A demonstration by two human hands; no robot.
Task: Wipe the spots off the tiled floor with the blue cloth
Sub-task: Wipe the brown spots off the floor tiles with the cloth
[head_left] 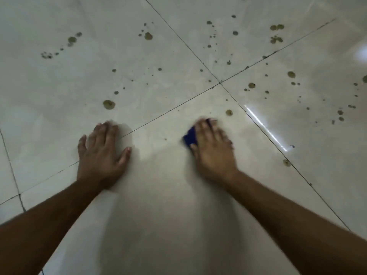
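The glossy pale tiled floor [158,195] fills the view, with dark grout lines crossing at the upper middle. My right hand [212,147] presses flat on the blue cloth [190,137], most of which is hidden under the palm; hand and cloth are motion-blurred. A brownish spot [229,112] lies just beyond the fingertips. My left hand [103,151] rests flat on the floor with fingers spread, holding nothing. A larger spot [108,104] sits just ahead of it. Many more spots are scattered over the far tiles.
Another spot [286,162] sits on the grout line to the right of my right hand. A bright light streak [266,128] reflects on the right tile. Clusters of spots [276,39] cover the far right tiles.
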